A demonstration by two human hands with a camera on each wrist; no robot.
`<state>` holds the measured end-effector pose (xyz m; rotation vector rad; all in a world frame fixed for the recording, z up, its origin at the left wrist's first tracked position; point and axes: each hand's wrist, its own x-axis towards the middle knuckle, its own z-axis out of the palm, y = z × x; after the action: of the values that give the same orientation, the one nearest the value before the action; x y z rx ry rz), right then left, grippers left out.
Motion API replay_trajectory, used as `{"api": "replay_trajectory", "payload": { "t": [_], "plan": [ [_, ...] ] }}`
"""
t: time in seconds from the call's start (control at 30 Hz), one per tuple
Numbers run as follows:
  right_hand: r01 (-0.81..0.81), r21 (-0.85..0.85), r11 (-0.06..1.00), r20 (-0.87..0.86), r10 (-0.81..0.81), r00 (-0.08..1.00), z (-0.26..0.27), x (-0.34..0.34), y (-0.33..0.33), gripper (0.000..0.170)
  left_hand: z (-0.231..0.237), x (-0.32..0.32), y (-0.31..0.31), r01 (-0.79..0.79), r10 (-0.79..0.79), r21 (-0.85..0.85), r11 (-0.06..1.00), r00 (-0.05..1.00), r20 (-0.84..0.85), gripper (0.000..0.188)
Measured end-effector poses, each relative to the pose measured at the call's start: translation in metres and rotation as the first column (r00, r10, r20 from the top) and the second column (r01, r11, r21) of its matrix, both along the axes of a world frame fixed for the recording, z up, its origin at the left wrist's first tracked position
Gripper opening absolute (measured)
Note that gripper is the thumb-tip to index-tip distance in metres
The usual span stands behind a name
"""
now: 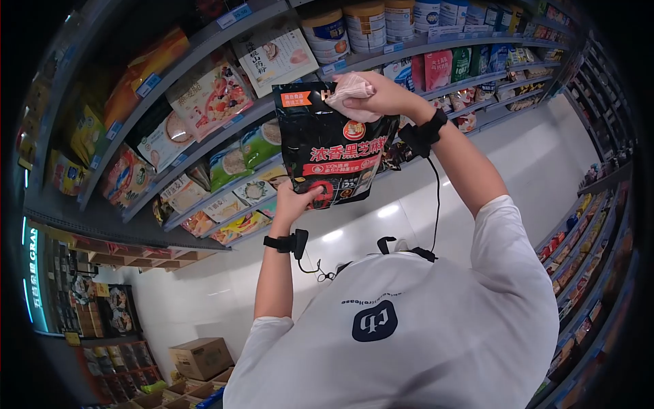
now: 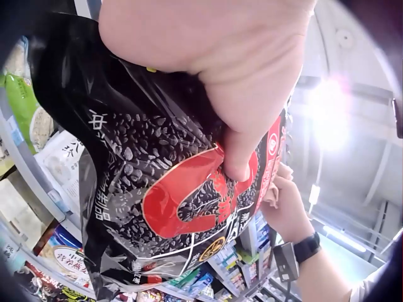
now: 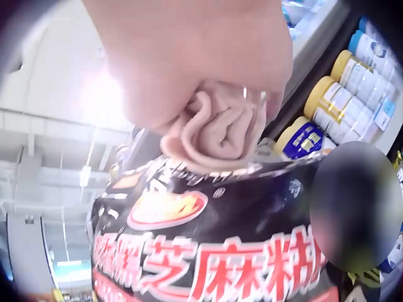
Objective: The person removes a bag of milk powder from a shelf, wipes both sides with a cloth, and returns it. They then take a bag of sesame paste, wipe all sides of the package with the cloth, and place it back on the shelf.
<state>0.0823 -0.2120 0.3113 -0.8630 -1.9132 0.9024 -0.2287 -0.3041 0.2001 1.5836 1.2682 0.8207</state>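
A large black bag of black sesame paste powder (image 1: 298, 133), with red and white lettering, is held up in front of the shelves. My left hand (image 1: 294, 202) grips its lower left edge; in the left wrist view the thumb lies over the red printed patch on the bag (image 2: 173, 207). My right hand (image 1: 392, 97) holds a folded pale pink cloth (image 1: 353, 92) at the bag's top. From the right wrist, the rolled end of the cloth (image 3: 220, 129) shows under the curled fingers, right at the bag's upper edge.
Shelves behind the bag carry boxed and bagged powders (image 1: 214, 99), with milk powder tins (image 1: 364, 27) on an upper tier. More stocked shelving (image 1: 586, 252) lines the right side. A cardboard box (image 1: 201, 358) stands at the lower left beyond the pale floor (image 1: 204, 293).
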Motion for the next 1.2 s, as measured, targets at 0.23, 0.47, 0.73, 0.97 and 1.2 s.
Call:
{"api": "replay_trajectory", "payload": {
  "t": [0.23,0.47,0.73,0.97,1.2],
  "plan": [
    [0.117,0.46,0.88,0.069,-0.167,0.984,0.002,-0.022,-0.018,0.028,-0.008,0.004,0.004,0.121,-0.098,-0.1,0.988,0.973,0.21,0.037],
    [-0.029,0.527,0.849,0.265,-0.132,0.955,0.003,-0.043,-0.038,0.033,0.035,0.011,0.018,0.135,-0.143,0.05,0.99,0.89,0.433,0.04],
    [0.395,0.679,0.619,0.018,-0.551,0.834,-0.021,-0.064,-0.044,0.048,0.032,0.037,0.041,-0.123,0.077,0.057,0.991,0.859,0.507,0.024],
    [0.373,0.678,0.633,0.054,-0.55,0.834,-0.045,-0.106,-0.048,0.042,0.014,0.041,0.042,-0.114,0.077,0.109,0.987,0.951,0.298,0.018],
    [0.207,0.794,0.571,0.104,-0.463,0.88,-0.049,-0.112,-0.046,0.032,0.003,0.036,0.04,-0.102,0.091,0.221,0.97,0.994,0.058,0.023]
  ]
}}
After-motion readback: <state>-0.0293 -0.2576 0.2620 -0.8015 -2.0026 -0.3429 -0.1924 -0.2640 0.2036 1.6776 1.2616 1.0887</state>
